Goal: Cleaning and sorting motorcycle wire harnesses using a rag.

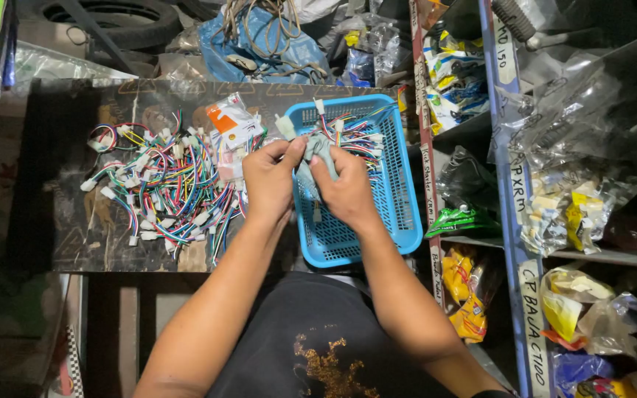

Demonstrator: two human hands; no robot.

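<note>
Here both hands meet over the blue basket (399, 214) on the bench (75, 243). The left hand (269, 180) and right hand (348, 188) each keep a clenched grip on a grey wire bundle (317, 151) held just above the basket. A heap of coloured wires (167, 188) lies left of it, with packed shelves (554, 254) on the right.
</note>
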